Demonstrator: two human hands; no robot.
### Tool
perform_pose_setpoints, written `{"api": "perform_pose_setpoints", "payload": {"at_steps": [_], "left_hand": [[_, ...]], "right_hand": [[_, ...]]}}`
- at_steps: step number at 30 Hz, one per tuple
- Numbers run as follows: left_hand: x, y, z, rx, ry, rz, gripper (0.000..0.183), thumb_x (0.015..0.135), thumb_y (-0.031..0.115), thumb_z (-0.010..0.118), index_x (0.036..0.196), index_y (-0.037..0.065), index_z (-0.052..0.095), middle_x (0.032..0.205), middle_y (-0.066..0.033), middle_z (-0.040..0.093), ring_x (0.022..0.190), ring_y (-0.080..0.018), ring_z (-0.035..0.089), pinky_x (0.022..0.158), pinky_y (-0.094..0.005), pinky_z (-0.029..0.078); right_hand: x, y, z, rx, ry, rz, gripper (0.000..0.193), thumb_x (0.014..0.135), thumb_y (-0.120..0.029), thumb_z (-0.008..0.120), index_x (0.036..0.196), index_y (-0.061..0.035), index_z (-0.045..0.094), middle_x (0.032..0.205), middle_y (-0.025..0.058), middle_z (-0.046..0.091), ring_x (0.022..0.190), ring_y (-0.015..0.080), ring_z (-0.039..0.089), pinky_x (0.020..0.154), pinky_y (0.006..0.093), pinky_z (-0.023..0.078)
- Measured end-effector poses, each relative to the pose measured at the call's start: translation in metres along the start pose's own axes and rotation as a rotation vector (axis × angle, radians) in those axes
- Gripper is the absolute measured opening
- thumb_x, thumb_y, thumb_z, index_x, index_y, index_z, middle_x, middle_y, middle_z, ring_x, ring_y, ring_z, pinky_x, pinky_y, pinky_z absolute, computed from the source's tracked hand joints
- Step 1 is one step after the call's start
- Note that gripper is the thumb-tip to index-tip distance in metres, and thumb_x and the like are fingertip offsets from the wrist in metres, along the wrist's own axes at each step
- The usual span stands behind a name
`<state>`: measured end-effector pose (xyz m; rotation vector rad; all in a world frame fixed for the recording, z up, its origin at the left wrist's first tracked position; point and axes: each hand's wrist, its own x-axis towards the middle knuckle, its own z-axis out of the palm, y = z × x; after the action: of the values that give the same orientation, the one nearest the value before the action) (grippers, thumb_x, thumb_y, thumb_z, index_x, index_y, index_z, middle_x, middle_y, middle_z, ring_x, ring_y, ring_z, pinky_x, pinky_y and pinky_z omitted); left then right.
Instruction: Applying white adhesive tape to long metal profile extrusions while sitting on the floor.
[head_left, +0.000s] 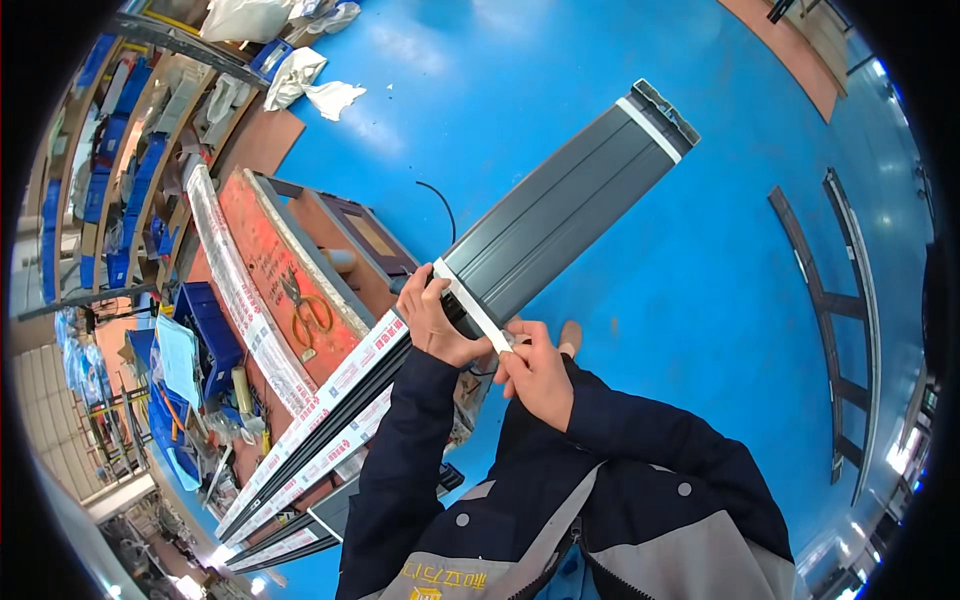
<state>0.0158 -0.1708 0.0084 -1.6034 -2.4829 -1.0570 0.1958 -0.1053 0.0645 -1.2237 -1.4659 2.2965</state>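
Note:
A long stack of dark grey profiles point(560, 215) slants from the workbench toward the upper right. A white strip point(634, 118) binds it near its far end. Across its nearer part runs another white strip of tape point(474, 308). My left hand point(432, 318) spans the stack there, fingers curled over its left edge beside the tape and thumb toward the other edge. At the right edge, my right hand point(540, 378) pinches the lower end of the tape between thumb and fingers. My hands nearly touch. The stack's underside is hidden.
Film-covered profiles point(310, 435) run down to the lower left. Scissors point(308, 315) lie on the red-topped bench point(255, 255), by a blue bin point(208, 335). Shelves with blue bins point(125, 170) stand at left. Dark frames point(835, 305) lie on the blue floor point(680, 270) at right.

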Motion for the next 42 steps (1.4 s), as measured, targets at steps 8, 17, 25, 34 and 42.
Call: {"api": "perform_pose_setpoints", "payload": {"at_steps": [8,17,25,34,42], "left_hand": [[0.004,-0.001,0.0,0.016,-0.042,-0.02,0.103,0.041,0.042,0.088,0.13,0.014,0.045,0.141,-0.0228,0.045,0.122,-0.0416,0.047,0.103,-0.053,0.032],[0.006,-0.002,0.001,0.038,-0.044,-0.013,0.103,0.041,0.045,0.087,0.13,0.012,0.047,0.141,-0.0229,0.044,0.12,-0.0409,0.046,0.103,-0.0523,0.033],[0.006,-0.004,0.002,0.028,-0.075,-0.034,0.098,0.042,0.045,0.087,0.127,0.013,0.049,0.144,-0.0237,0.042,0.122,-0.0415,0.045,0.102,-0.0522,0.031],[0.004,-0.007,-0.002,0.038,-0.104,-0.04,0.097,0.044,0.047,0.087,0.127,0.012,0.049,0.144,-0.024,0.041,0.122,-0.0417,0.044,0.104,-0.0523,0.03],[0.004,-0.006,-0.001,0.076,-0.11,0.02,0.1,0.043,0.051,0.088,0.126,0.009,0.049,0.144,-0.0232,0.042,0.123,-0.0405,0.044,0.106,-0.0511,0.03]], "right_hand": [[0.013,0.032,-0.01,-0.023,0.068,0.03,0.03,0.101,-0.009,0.055,0.127,-0.0003,0.043,0.068,0.0047,0.064,0.049,0.0142,0.053,0.048,0.0273,0.042],[0.05,0.075,-0.015,-0.032,0.043,0.058,0.025,0.102,-0.006,0.052,0.124,0.001,0.043,0.07,0.0069,0.063,0.048,0.0126,0.048,0.047,0.0249,0.04],[0.107,0.113,-0.039,0.048,-0.059,0.163,0.027,0.102,-0.009,0.054,0.126,0.0003,0.048,0.078,0.0101,0.066,0.057,0.0148,0.057,0.051,0.025,0.045],[0.102,0.118,-0.057,0.002,-0.218,-0.03,0.041,0.093,-0.009,0.065,0.132,0.0009,0.054,0.092,0.0116,0.069,0.078,0.0214,0.064,0.074,0.0311,0.053],[0.12,0.086,-0.051,-0.024,-0.29,-0.014,0.077,0.068,-0.015,0.09,0.135,0.0018,0.056,0.121,0.0127,0.068,0.107,0.0249,0.062,0.097,0.0357,0.048]]}}
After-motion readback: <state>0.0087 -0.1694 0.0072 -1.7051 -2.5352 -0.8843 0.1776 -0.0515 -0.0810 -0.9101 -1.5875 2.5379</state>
